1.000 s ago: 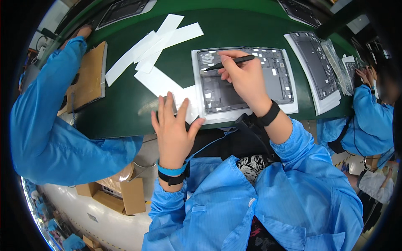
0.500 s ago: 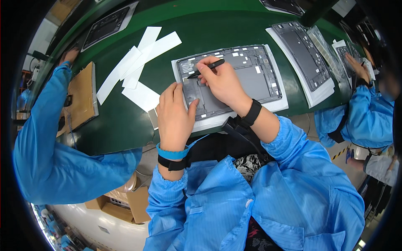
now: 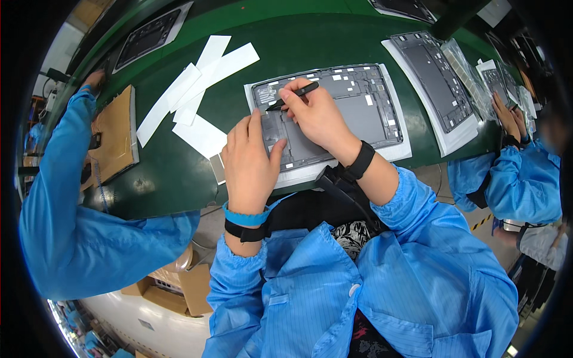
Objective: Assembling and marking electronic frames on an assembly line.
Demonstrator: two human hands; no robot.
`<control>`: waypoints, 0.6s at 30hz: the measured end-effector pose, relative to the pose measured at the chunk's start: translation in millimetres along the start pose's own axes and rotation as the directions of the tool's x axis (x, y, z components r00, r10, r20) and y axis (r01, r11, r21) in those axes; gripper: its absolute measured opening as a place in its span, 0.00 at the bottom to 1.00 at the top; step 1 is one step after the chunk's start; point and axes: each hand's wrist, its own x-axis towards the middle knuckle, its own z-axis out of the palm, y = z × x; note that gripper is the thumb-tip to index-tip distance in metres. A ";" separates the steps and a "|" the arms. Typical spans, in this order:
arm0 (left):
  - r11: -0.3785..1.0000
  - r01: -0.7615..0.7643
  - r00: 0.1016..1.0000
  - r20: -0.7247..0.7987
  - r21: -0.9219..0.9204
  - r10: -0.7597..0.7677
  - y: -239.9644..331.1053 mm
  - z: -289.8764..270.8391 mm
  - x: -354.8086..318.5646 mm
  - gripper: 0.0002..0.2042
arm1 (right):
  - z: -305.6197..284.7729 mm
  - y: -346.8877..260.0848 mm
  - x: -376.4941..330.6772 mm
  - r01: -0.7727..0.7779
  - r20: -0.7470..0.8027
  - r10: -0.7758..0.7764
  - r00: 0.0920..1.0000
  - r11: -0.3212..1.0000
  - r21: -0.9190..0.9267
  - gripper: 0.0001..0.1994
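A dark grey tablet housing (image 3: 334, 122) with small white stickers lies face up in front of me on a white backing sheet (image 3: 406, 140). My right hand (image 3: 313, 116) is closed in a pinch around slim black tweezers (image 3: 305, 90). Their tip rests at the upper left part of the housing, near a small pale patch. My left hand (image 3: 249, 155) lies over the housing's left edge with fingers stretched out and thumb apart. Its index fingertip is close to the tweezers' tip. Whether the tip grips anything is too small to tell.
White strips (image 3: 206, 74) lie crossed left of the housing on the green table (image 3: 298, 39). Another housing (image 3: 433, 83) lies to the right, and one more (image 3: 149, 39) at far left. A brown board (image 3: 116, 134) stands near a co-worker's blue sleeve (image 3: 57, 197). Another co-worker's hands (image 3: 507, 116) work at right.
My left hand has shifted slightly up, its index finger nearer the tweezers' tip. My right hand has barely moved. The co-worker's hands at right have moved.
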 end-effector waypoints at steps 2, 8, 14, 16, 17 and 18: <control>0.996 0.023 0.999 0.023 0.081 -0.025 2.4 4.5 1.3 0.27 | -1.2 1.5 0.5 0.010 -0.004 -0.010 1.000 1.000 -0.007 0.10; 0.965 0.092 0.981 0.146 0.246 -0.131 12.4 2.1 2.5 0.29 | 3.9 2.2 -1.5 -0.008 0.036 0.012 0.999 0.994 -0.105 0.11; 0.987 0.121 0.989 -0.099 0.101 -0.112 -2.4 -23.8 -53.5 0.28 | -7.3 -27.4 -24.0 -0.004 -0.052 0.015 0.999 0.976 0.217 0.13; 0.979 0.203 0.977 -0.063 -0.024 -0.205 -12.7 -22.9 -78.5 0.29 | 11.2 -26.2 -43.2 0.001 0.048 -0.009 0.999 0.988 0.155 0.13; 0.978 0.209 0.976 -0.060 -0.020 -0.210 -12.0 -22.6 -87.4 0.29 | 23.0 -26.7 -54.5 0.019 0.160 -0.035 0.987 0.995 0.096 0.12; 0.979 0.185 0.983 -0.031 0.087 -0.183 -12.0 -19.7 -87.0 0.30 | 33.6 -28.1 -58.1 0.023 0.191 -0.032 0.981 0.998 0.052 0.09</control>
